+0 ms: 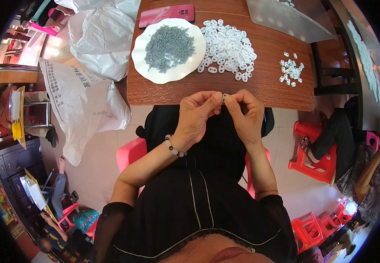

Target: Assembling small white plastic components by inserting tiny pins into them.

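Note:
Just off the table's near edge, my left hand [198, 109] and my right hand [246, 115] meet fingertip to fingertip. Pinched between them is a small white oval piece [224, 97], partly covered by my thumbs and fingers. Both hands are closed on it. Ahead of them on the brown table [269, 90] lies a heap of white two-holed plastic pieces [229, 46]. To its left, a white scalloped plate [142, 65] bears many small grey-green rods [168, 46]. Further right is a smaller, looser group of white pieces [290, 72].
A pink phone [167, 15] lies behind the plate. At the far right of the tabletop stands a translucent bin [290, 22]. Large white sacks [84, 103] stand left of the table. A person sits right, near a red stool [315, 153]; more people sit lower left.

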`<act>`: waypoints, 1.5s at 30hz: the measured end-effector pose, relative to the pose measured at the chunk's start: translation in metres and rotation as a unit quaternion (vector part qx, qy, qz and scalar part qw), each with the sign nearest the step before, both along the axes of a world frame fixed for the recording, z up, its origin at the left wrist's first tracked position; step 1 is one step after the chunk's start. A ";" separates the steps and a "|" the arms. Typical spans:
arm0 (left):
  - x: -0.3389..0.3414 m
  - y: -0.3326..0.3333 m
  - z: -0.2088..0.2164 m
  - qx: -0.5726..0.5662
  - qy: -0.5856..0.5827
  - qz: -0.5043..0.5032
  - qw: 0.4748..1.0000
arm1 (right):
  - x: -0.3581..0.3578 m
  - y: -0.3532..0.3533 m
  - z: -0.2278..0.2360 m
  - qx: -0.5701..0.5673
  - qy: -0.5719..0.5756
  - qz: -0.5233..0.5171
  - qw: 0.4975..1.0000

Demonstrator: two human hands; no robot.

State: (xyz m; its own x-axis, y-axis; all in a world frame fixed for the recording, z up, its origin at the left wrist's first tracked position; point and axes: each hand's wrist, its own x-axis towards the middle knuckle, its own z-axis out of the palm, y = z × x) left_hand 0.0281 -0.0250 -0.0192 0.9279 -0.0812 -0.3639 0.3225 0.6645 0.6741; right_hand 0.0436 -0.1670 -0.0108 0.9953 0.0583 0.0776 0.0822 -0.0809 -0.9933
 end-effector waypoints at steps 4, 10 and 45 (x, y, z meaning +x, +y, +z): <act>0.001 -0.002 0.002 -0.005 -0.001 -0.005 1.000 | 0.002 -0.001 -0.004 0.039 0.009 -0.009 0.999; 0.003 0.001 0.004 -0.037 0.004 -0.019 0.999 | 0.002 -0.003 0.001 0.084 0.027 -0.025 0.996; 0.007 -0.005 0.000 0.086 -0.043 -0.019 0.995 | 0.002 -0.004 -0.002 0.051 0.030 -0.018 0.998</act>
State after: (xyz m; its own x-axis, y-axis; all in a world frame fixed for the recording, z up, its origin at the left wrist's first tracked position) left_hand 0.0356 -0.0296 -0.0193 0.9537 -0.0610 -0.2944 0.2814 0.5252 0.8031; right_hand 0.0456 -0.1714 -0.0124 0.9996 0.0165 0.0219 0.0216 0.0185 -0.9996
